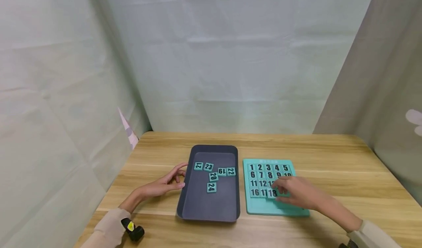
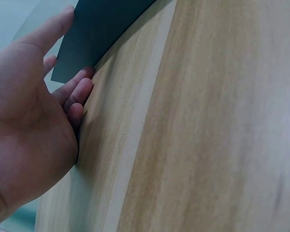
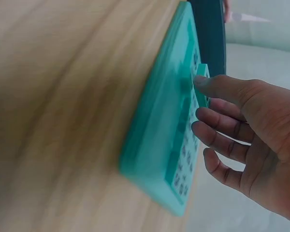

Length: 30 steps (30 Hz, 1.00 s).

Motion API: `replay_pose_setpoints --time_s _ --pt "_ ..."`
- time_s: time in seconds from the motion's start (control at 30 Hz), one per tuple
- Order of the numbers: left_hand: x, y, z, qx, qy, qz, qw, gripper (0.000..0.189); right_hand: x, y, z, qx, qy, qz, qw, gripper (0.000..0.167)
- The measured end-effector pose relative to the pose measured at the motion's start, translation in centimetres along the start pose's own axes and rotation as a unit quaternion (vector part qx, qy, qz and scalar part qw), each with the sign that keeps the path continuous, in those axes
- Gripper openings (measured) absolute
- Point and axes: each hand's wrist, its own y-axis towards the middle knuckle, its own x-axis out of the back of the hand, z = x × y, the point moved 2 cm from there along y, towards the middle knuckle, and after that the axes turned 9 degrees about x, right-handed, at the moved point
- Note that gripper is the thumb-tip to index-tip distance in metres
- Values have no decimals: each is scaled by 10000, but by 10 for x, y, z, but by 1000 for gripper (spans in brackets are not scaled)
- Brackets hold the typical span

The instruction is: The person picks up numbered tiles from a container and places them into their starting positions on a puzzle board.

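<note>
My right hand point(image 1: 298, 191) pinches the tile numbered 18 point(image 1: 272, 193) between thumb and fingers. That tile sits tilted over the fourth row of a turquoise number board point(image 1: 263, 206), just right of the 17; the right wrist view shows the tile point(image 3: 202, 87) standing proud of the board's recess. Rows from 1 onward fill the board above, partly covered by my fingers. Beside the dark grey tray point(image 1: 211, 208), my left hand point(image 1: 161, 185) has its fingertips at the left rim, fingers loosely bent, and its lower edge rests on the table.
Inside the tray lie several loose tiles, among them the 21 point(image 1: 198, 166), the 20 point(image 1: 213, 176) and the 24 point(image 1: 211, 187), turned various ways. Tray and board stand side by side on a wooden table point(image 1: 343, 167). Pale cloth point(image 1: 227, 65) hangs behind and at both sides.
</note>
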Motion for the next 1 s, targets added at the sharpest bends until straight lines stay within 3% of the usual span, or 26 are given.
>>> replay_pose_setpoints --time_s 0.37,1.0 --pt "3 2 0 51 77 -106 9999 73 -6 -9 -1 81 -340 -160 9993 26" --pt "1 -1 -2 41 32 -20 10000 73 -10 -6 -15 -20 -69 -230 9997 26"
